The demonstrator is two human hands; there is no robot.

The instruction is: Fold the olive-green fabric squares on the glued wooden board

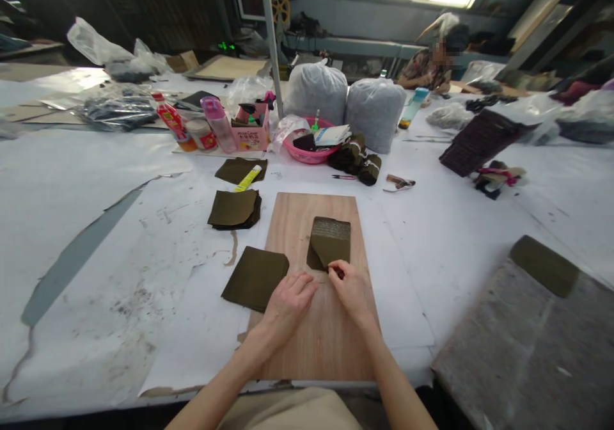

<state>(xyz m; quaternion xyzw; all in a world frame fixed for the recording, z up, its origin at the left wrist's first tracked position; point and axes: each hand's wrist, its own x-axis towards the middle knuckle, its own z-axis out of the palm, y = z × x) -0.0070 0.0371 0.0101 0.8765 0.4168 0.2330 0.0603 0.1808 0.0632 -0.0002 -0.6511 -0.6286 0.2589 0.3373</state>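
A small olive-green fabric piece (338, 241) lies on a wooden board (326, 347), with a greyish textured band across its upper part and its lower left folded or creased. My right hand (352, 292) is closed at its lower edge, thumb and forefinger pinching the fabric; something dark reddish shows among the curled fingers, too small to name. Flat on the board, just left of the piece, rests my left hand (292, 299), fingers stretched out and holding nothing. Beside its knuckles a stack of olive fabric pieces (254, 278) overlaps the board's left edge.
Further left sit another fabric stack (233, 209) and a yellow tube (248, 178) on more fabric. Behind the board stand a pink basket (307, 155), bottles (218, 123) and stuffed bags (316, 91). Thread snips (399, 183) lie right. A person (432, 65) works across the table.
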